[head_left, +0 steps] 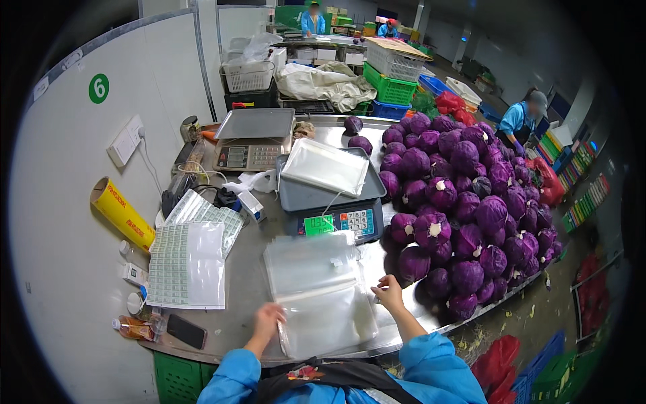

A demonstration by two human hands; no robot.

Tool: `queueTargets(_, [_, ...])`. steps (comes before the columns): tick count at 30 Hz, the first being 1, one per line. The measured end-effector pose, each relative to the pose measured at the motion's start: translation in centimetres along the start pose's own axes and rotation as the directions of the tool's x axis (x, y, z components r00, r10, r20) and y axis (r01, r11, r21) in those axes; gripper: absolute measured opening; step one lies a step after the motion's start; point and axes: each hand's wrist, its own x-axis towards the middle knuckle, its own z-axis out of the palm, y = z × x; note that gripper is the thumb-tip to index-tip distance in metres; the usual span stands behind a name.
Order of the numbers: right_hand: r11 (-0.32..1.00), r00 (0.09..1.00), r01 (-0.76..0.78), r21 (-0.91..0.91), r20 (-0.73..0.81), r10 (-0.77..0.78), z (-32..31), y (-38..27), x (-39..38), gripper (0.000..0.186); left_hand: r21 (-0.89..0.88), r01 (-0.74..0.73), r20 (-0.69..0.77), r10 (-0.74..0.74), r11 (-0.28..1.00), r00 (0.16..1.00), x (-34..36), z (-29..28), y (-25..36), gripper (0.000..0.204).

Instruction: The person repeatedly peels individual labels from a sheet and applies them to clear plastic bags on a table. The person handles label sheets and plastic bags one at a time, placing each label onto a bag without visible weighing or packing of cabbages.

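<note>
clear plastic bags [326, 306] in a flat pile on the surface [243, 279], left hand [266, 320] blurry at the pile's left edge, can't tell if its fingers grip, right hand [390, 295] by the right edge, fingers bent and a little apart, purple cabbages [491, 214] heaped to the right

Bright glare on metal tabletop [382, 260]
</note>
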Motion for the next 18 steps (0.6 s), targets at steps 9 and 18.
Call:
queueTargets(9, [0.823,0.915,0.404,-0.399,0.167,-0.368,5.7,2.5,-4.3,0.035,0.695,-0.579,0.570,0.164,0.427,0.805,-2.9,1.8,0.4,0.006])
queueTargets(18, [0.874,0.998,-0.004,0.485,0.051,-0.024,5.9,4.5,-2.8,0.036,-0.046,-0.451,-0.150,0.440,0.892,0.885,0.6,0.3,-1.3,0.005])
